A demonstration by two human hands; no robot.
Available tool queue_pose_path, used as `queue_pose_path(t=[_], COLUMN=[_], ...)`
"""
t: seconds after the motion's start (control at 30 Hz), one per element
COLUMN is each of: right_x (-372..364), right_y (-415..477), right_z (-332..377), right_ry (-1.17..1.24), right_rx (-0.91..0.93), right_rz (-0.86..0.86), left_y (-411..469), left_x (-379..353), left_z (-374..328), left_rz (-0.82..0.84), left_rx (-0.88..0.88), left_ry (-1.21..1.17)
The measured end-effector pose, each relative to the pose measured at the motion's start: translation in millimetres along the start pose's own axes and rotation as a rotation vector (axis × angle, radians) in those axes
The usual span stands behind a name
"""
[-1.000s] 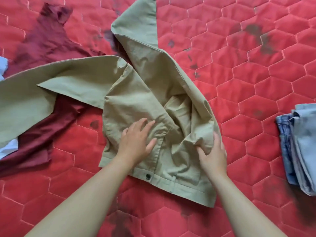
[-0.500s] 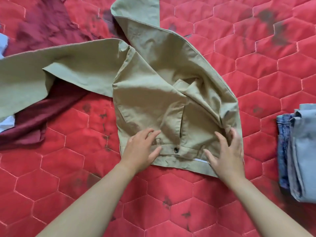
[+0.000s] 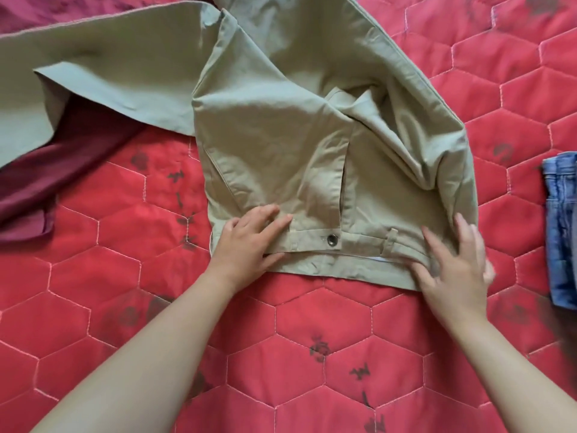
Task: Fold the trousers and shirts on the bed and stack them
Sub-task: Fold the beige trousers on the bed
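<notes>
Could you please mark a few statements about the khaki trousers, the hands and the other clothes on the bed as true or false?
1. Both hands rest on the waistband of the khaki trousers. True: left hand, right hand.
2. The trousers are already folded into a neat rectangle. False: the legs sprawl up and to the left.
3. A dark red garment lies partly under a trouser leg. True.
4. The blue jeans lie left of the trousers. False: they are at the right edge.
5. The waistband's snap button is visible. True.
</notes>
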State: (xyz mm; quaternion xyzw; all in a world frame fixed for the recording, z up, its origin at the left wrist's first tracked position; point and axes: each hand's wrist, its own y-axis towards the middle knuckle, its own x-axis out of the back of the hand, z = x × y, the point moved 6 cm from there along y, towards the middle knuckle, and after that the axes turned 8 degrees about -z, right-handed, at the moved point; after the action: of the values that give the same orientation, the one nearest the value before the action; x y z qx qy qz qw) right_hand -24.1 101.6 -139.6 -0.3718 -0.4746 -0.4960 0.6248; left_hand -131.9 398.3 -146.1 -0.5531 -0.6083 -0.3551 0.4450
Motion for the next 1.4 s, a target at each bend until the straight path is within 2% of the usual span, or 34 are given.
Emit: queue_pose_path(t=[0.1,0.2,0.3,0.53,0.63,0.77,0.93,1.07,1.2,1.27,1.33,1.4], right_x=[5,17,42,179,262,349,413,462,488,482,470,462], right_y=[-5,-11,-23,-47,-56,-64,-69,-61,-60,-68,-69,-51], right_z=[7,21,43,75,97,154,221,262,280,286,287,280], right_ry=[0.154,0.195,0.194,0.25,0.351,0.488,0.798,1.021,0.913,0.754,0.59,0.691], right_rx=[-0.008,0.076,0.157,0.064,-0.042,0.049,0.047,0.101,0.363,0.513,0.642,0.561], right_rz=[-0.03,-0.044,-0.009,0.019,0.03,0.155,0.279,0.376,0.558,0.595,0.463,0.304], left_y=[-8,-21,-39,-106,-134,-160,-178,-178,-180,-182,-184,-184], left_x=[18,43,82,230,316,419,514,563,579,578,574,569], left_z=[12,36,38,3,-7,-24,-26,-13,1,6,6,1], left_rz=[-0.05,-0.055,-0.053,-0.033,-0.144,-0.273,-0.557,-0.656,-0.754,-0.802,-0.794,-0.701], left_rx=[0.003,0.179,0.21,0.198,0.317,0.377,0.441,0.458,0.515,0.564,0.589,0.564], left_ry=[0.037,-0.126,-0.207,-0.401,-0.525,-0.645,-0.783,-0.785,-0.804,-0.809,-0.821,-0.778])
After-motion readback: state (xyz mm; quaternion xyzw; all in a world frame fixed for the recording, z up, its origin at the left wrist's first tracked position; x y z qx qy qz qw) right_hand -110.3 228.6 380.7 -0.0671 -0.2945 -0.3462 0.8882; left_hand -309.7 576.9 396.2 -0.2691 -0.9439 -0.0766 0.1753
